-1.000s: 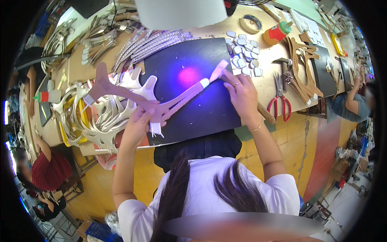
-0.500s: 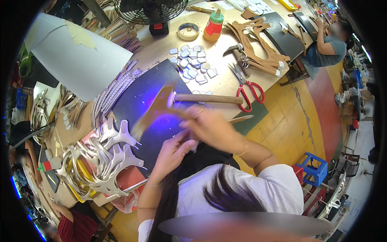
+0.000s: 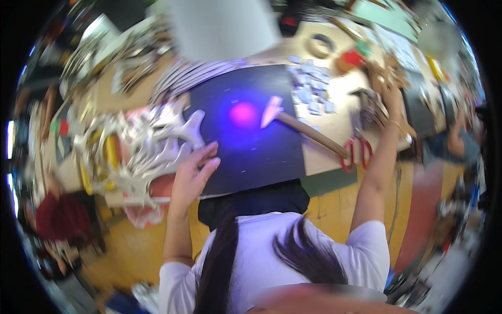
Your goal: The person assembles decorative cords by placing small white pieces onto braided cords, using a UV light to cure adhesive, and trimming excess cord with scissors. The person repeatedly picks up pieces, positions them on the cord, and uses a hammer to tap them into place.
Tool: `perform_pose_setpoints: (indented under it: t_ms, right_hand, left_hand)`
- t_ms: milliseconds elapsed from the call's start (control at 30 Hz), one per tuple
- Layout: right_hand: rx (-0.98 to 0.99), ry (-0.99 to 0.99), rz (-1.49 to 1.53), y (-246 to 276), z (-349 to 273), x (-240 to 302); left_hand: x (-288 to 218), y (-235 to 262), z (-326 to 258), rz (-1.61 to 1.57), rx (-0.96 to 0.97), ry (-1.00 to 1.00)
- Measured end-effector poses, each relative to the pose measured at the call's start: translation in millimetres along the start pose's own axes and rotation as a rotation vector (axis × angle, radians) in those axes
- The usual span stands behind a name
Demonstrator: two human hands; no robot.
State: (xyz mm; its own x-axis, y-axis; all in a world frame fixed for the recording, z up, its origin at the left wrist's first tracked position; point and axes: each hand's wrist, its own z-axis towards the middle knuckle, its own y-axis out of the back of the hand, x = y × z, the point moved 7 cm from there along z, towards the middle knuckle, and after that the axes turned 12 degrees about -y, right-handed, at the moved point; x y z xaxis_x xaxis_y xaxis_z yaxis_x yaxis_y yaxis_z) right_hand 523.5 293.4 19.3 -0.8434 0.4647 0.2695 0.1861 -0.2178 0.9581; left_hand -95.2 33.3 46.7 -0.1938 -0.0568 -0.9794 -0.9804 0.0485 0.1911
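My left hand (image 3: 194,171) lies flat with fingers apart on the left edge of a black mat (image 3: 261,157), touching a heap of white antler-shaped cutouts (image 3: 151,141). A purple light spot (image 3: 243,113) glows on the mat. A long brown stick with a pale pink end (image 3: 306,132) lies across the mat's right side. My right hand (image 3: 389,94) is stretched far to the right, among brown wooden cutouts (image 3: 384,73) by a hammer (image 3: 363,102). Blur hides its fingers.
Red-handled scissors (image 3: 356,153) lie at the table's front right. Several small grey squares (image 3: 311,94), a tape roll (image 3: 320,44) and a red bottle (image 3: 351,58) sit behind the mat. A white lampshade (image 3: 222,26) hangs above. Another person (image 3: 460,141) sits at right.
Both hands were on a long pale cutout over the mat. My right hand has since swung out to the far right, and my left now rests at the mat's left edge.
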Motion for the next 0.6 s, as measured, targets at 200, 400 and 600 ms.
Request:
perform_pose_setpoints:
  t_ms: [200, 400, 600]
  right_hand:
    - [-0.383, 0.007, -0.319, -21, 1, -10]
    - [-0.486, 0.14, -0.078, 52, -83, 40]
    - [-0.243, 0.307, 0.215, 61, -170, 105]
  left_hand:
    - [-16, 92, -11, 0.789, -0.35, -0.16]
    - [-6, 142, -22, 0.984, -0.39, -0.011]
    - [7, 140, -56, 0.967, -0.311, 0.096]
